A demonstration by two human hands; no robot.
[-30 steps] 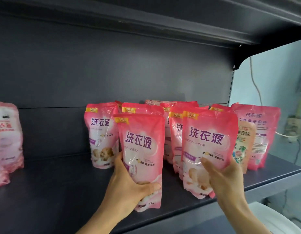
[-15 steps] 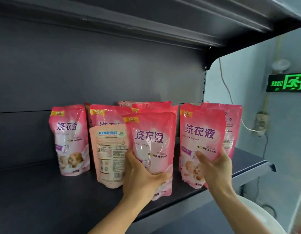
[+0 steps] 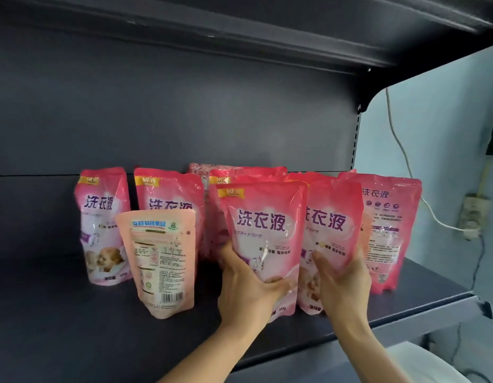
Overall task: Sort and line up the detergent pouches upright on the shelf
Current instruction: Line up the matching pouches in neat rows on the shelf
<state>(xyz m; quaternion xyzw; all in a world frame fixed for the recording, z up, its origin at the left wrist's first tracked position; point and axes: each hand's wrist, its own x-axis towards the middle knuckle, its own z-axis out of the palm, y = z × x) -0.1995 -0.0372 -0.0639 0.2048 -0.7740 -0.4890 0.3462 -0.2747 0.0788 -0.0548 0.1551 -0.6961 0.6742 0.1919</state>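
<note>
Your left hand (image 3: pixel 246 288) grips the front pink pouch (image 3: pixel 263 244), now drawn close against the pouch (image 3: pixel 332 239) your right hand (image 3: pixel 343 283) cups just right of it. The gap has closed; the peach pouch (image 3: pixel 161 261) left of it still faces backward.

Dark grey metal shelf (image 3: pixel 60 327) w/ a bunch of pink detergent pouches (image 3: pixel 168 194) standing upright around 12–3 o'clock, plus one peach pouch (image 3: pixel 162 261) turned back-out at approx 9, just in front.
</note>
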